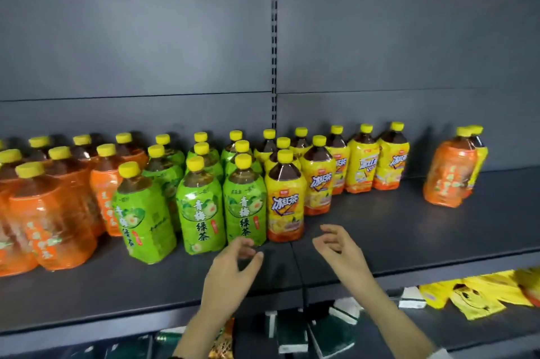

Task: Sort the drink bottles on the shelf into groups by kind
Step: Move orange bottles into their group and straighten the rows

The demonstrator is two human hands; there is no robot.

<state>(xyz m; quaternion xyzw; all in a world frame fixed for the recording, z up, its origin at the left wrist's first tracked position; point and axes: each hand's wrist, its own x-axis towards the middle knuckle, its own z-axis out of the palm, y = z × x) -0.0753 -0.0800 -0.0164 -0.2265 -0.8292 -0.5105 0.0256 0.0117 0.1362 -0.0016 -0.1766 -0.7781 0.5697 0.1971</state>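
On the dark shelf (409,230) stand yellow-capped drink bottles in three kinds. Several orange-label bottles (55,218) fill the left. Several green-label bottles (201,206) stand in the middle. Several yellow-label bottles (285,201) run from the centre back to the right. Far right, apart from the rest, an orange-label bottle (447,174) stands in front of a yellow-label bottle (479,160). My left hand (230,274) hovers in front of the green bottles, fingers loosely curled, holding nothing. My right hand (342,250) hovers over bare shelf by the front yellow bottle, fingers relaxed, empty.
A slotted upright (274,37) splits the grey back panel. The shelf's front edge (423,274) runs below my hands. On the lower shelf lie dark green and white boxes (330,329) and yellow packets (473,294). Bare shelf lies between the yellow row and the far-right pair.
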